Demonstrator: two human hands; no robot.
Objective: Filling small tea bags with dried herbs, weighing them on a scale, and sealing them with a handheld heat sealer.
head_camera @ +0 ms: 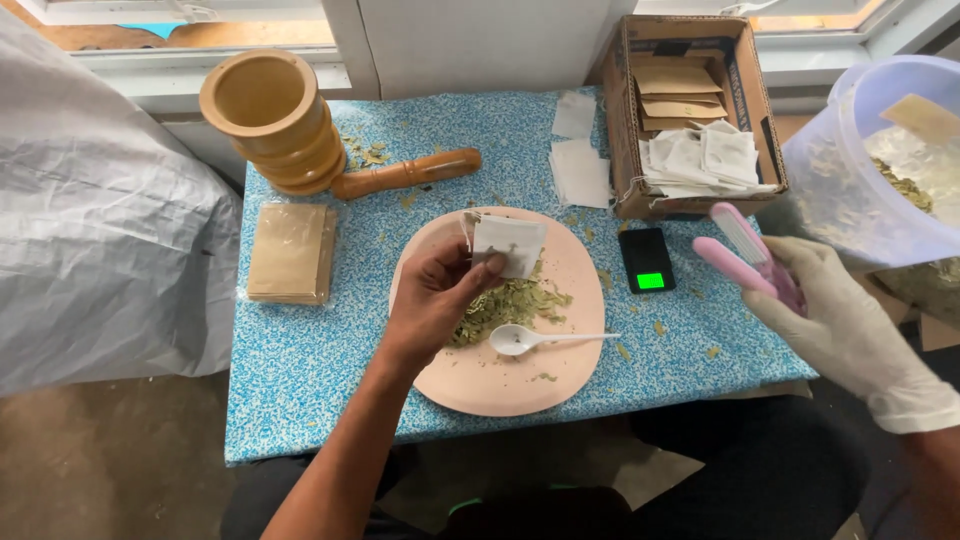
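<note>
— Holding anything in your left hand (440,290) at that moment?

— Yes. My bare left hand was pinched shut on a small white filter bag (508,243), thumb and fingertips clamped on its lower edge. I had it up over the pink plate (575,270), just above the heap of dried green leaves (505,305) lying there. A white plastic spoon (535,340) rested on the plate beside the leaves, its handle pointing to my right.

— And the right hand (850,320)?

— Gloved in white, out past the right edge of the tabletop (310,350), closed around a pink handheld sealer (750,255). The sealer's two arms stood apart. My two hands were well apart from each other.

— What else was around?

— A small black scale (648,260) with a lit green display sat just right of the plate. Behind it was a cardboard box (622,120) with more white bags and brown envelopes inside, and loose white bags (580,165) lay to its left. At the far left stood a wooden mortar (270,120) with its pestle (405,173) lying next to it, and a packet of brown sachets (290,252) lay nearer to me. A clear plastic tub (880,160) holding more leaves was at my far right.
</note>
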